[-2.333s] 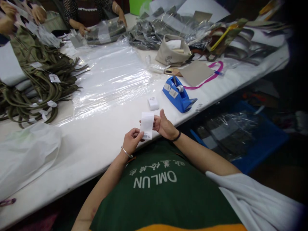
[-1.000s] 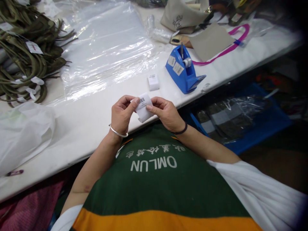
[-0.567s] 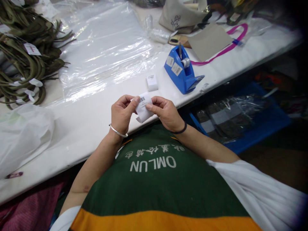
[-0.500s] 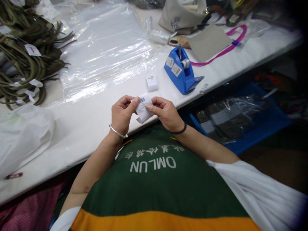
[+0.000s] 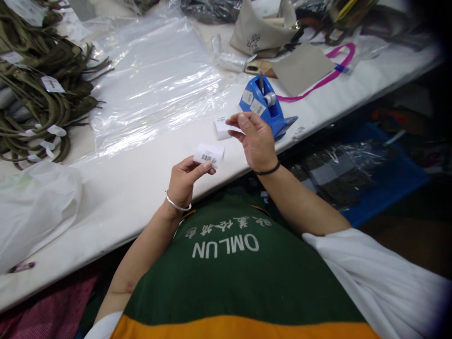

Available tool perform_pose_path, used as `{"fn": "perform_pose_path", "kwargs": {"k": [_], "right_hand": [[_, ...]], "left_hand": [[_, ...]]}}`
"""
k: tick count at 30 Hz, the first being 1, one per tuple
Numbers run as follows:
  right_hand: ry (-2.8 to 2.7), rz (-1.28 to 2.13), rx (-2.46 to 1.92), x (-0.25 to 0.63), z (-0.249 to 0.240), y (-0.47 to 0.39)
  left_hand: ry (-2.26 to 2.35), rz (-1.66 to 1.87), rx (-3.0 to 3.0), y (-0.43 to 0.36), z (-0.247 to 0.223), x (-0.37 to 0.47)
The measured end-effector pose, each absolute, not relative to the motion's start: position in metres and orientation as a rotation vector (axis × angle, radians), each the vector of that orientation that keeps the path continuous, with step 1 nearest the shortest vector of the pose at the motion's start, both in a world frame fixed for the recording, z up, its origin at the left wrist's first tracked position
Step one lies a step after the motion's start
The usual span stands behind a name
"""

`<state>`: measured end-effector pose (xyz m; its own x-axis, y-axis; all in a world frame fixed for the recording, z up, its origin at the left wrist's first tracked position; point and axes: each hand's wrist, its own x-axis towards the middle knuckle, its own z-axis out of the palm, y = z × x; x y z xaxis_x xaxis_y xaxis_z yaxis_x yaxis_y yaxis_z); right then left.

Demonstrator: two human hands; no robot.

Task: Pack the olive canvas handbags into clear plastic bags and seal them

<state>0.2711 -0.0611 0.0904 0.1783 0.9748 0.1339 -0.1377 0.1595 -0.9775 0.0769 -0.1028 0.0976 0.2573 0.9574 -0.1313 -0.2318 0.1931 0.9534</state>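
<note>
My left hand (image 5: 189, 175) pinches a curled white barcode label (image 5: 208, 154) between thumb and fingers, above the table's front edge. The printed side faces up, and the far end bends over. My right hand (image 5: 256, 139) is raised to the right of it, fingers apart, with nothing visible in them. Its fingertips overlap the right side of a second white printed label piece (image 5: 221, 129) on the table; whether they touch it I cannot tell. Just behind my right hand stands a blue tape dispenser (image 5: 261, 101) with barcode stickers on its side, partly hidden by the hand.
Clear plastic bags (image 5: 151, 70) lie flat across the table (image 5: 116, 188). Olive straps (image 5: 42, 94) with tags are heaped at the left. A beige bag (image 5: 263, 33), a grey sheet (image 5: 302, 68) and a pink strap (image 5: 318, 87) lie behind. A blue crate (image 5: 388, 179) stands below, right.
My right hand has let go of the label and moved up and right to the second label piece. My left hand keeps the label, now turned and tilted differently.
</note>
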Motion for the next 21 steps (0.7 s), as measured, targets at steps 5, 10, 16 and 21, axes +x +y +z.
{"fn": "perform_pose_path", "kwargs": {"k": [5,10,16,21], "right_hand": [[-1.179,1.164,-1.134,0.259,0.094,-0.091],[-1.214,1.260,-1.121,0.247,0.099,-0.105],[-1.174,1.333,-1.108,0.248,0.099,-0.099],[-1.131,1.373,-1.106,0.247,0.098,-0.099]], "left_hand": [[1.027,1.146,0.916,-0.103,0.092,0.080],[1.040,1.100,0.967,-0.111,0.096,0.082],[1.019,1.060,0.992,-0.115,0.103,0.080],[1.014,1.066,0.991,-0.115,0.103,0.082]]}}
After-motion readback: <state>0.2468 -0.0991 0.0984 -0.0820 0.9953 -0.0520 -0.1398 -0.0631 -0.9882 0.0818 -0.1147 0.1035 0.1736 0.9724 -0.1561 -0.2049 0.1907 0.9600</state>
